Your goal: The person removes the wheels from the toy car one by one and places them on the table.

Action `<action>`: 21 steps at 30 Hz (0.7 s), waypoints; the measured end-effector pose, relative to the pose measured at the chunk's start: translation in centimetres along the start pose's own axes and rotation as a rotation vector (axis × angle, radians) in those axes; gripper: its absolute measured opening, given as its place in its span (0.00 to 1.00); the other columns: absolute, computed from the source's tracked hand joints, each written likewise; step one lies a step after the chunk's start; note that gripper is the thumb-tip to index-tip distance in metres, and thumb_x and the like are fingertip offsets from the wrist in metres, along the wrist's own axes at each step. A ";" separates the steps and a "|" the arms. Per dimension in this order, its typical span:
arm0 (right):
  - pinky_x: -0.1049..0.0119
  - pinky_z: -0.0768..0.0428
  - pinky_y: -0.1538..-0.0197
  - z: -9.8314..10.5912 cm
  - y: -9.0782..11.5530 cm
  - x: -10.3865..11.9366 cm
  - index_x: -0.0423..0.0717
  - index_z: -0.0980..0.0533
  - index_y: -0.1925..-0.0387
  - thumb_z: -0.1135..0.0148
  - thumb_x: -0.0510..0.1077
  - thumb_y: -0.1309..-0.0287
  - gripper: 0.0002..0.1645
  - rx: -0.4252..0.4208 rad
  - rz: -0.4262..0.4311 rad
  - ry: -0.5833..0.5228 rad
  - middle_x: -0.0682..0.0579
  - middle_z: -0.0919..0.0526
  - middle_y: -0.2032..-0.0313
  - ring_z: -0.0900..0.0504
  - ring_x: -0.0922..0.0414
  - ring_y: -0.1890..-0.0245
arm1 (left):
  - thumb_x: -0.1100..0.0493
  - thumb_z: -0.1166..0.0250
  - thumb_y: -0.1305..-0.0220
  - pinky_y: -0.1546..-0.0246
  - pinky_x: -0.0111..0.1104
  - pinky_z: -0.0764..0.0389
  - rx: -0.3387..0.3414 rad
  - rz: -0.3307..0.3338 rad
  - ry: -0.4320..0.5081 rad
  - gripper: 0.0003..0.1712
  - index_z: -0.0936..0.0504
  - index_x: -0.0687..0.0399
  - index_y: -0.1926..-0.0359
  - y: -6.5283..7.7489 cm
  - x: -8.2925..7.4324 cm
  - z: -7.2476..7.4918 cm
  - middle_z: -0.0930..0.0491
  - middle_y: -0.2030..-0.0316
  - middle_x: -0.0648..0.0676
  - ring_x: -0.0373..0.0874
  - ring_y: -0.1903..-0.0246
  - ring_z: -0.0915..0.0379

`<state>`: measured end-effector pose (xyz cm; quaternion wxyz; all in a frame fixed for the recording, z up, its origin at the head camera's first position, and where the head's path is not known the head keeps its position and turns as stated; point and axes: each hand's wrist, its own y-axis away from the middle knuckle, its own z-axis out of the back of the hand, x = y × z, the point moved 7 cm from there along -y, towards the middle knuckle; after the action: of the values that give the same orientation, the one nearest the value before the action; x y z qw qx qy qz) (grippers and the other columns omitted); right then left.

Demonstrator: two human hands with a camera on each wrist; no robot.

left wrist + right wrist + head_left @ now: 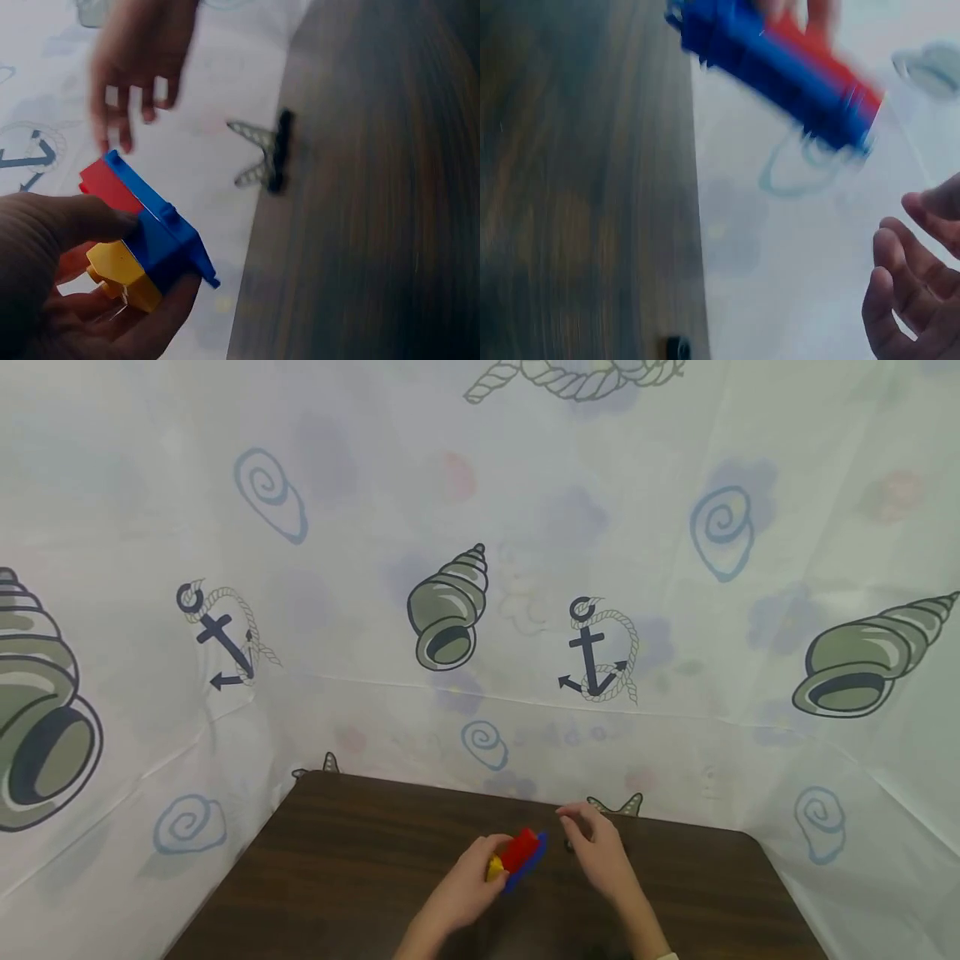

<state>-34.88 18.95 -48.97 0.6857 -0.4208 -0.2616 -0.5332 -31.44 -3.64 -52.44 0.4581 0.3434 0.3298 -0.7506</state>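
Observation:
My left hand (pixel 467 881) grips a toy built of plastic parts, with a long blue base (pixel 154 214), a red block (pixel 520 850) and a yellow block (pixel 124 274). In the left wrist view the thumb lies over the blue part, and fingers are under the yellow one. My right hand (pixel 596 852) is to the right of the toy, apart from it, its fingers loosely bent with nothing between them. Near that hand a small black piece (pixel 281 150) lies on the table; it is blurred, so its kind is unclear.
The dark wood-grain table (pixel 360 860) has rounded far corners. Behind it and at both sides hangs a white sheet (pixel 360 718) printed with shells, anchors and starfish.

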 end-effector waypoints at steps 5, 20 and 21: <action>0.51 0.14 0.45 -3.4 0.3 2.8 0.63 0.20 0.38 0.34 0.51 0.24 0.17 0.118 0.139 0.229 0.57 0.17 0.39 0.16 0.54 0.44 | 0.57 0.26 0.30 0.59 0.42 0.15 -0.098 0.004 -0.231 0.30 0.24 0.52 0.31 -0.6 0.3 1.7 0.17 0.45 0.55 0.44 0.54 0.21; 0.44 0.15 0.41 -11.0 -3.4 1.5 0.55 0.17 0.39 0.27 0.50 0.30 0.21 0.366 0.294 0.562 0.55 0.12 0.46 0.14 0.52 0.49 | 0.55 0.23 0.32 0.48 0.51 0.13 -0.285 0.064 -0.355 0.26 0.19 0.48 0.36 -3.1 5.1 2.7 0.14 0.47 0.54 0.49 0.54 0.20; 0.42 0.16 0.41 -11.3 -3.5 1.3 0.55 0.16 0.40 0.26 0.50 0.31 0.20 0.368 0.292 0.563 0.55 0.12 0.46 0.14 0.51 0.49 | 0.55 0.23 0.32 0.48 0.51 0.13 -0.281 0.076 -0.348 0.25 0.18 0.48 0.37 -3.2 5.5 2.7 0.14 0.47 0.55 0.49 0.54 0.20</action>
<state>-38.83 8.33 -52.60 0.8640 -0.1601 -0.0912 -0.4685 -36.80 -7.19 -54.88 0.5795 0.1537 0.3339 -0.7274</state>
